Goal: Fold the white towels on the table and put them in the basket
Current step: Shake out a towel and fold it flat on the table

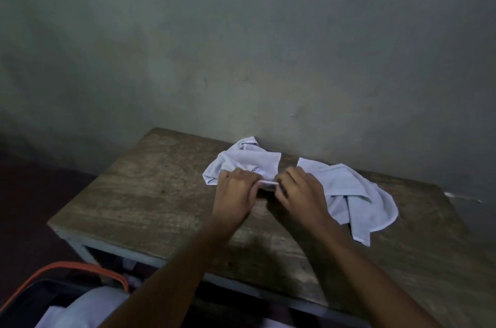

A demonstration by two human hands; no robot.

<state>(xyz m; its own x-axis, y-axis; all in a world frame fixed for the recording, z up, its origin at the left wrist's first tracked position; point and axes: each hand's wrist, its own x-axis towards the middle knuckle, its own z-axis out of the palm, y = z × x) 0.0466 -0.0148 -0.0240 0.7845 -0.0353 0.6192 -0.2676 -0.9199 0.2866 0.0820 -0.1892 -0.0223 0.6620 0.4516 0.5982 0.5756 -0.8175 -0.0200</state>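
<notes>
The left hand (236, 192) and the right hand (302, 190) both pinch one edge of the crumpled towel (243, 160) on the worktop (134, 193), probably to stretch it flat for folding.

No legible txt, labels, brands or nos. anywhere in view.

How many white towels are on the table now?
2. The back towel, its edge pinched by the left hand and right hand; the right towel, crumpled beside it. White cloth by the basket may be more.
</notes>
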